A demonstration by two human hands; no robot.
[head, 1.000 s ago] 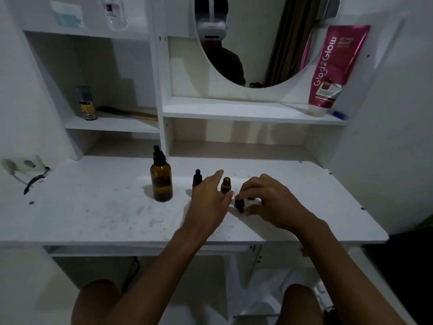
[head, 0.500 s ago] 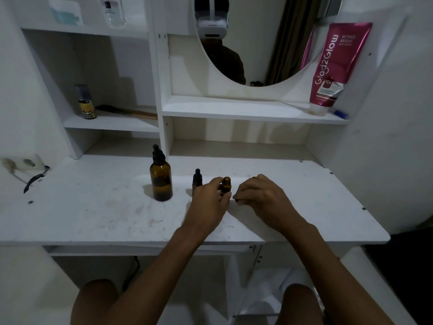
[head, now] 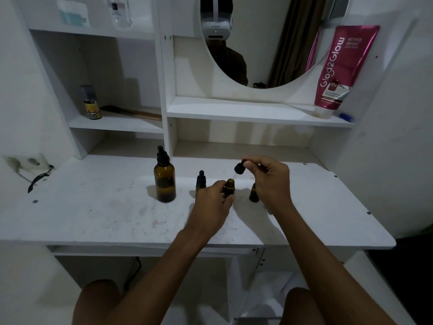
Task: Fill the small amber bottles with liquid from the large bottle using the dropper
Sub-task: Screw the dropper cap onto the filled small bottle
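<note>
The large amber bottle (head: 164,181) stands capped with its black dropper top, left of centre on the white desk (head: 93,207). My left hand (head: 214,205) grips an uncapped small amber bottle (head: 229,187). A capped small bottle (head: 201,180) stands just behind that hand. My right hand (head: 269,181) pinches a black dropper (head: 240,168) by its bulb, raised above and right of the uncapped bottle's mouth, with its glass tip pointing down toward it. Another small amber bottle (head: 253,195) stands half hidden behind my right hand.
A pink Glad2Glow tube (head: 339,66) leans on the shelf at the right, under the round mirror (head: 269,38). On the left shelf are a small yellow bottle (head: 91,103) and a brush (head: 131,111). A wall socket (head: 25,163) with a black cable sits at far left.
My right hand has lifted from the desk, bringing the dropper up above the uncapped small bottle. My left hand has closed around that bottle. A small bottle now shows behind my right hand.
</note>
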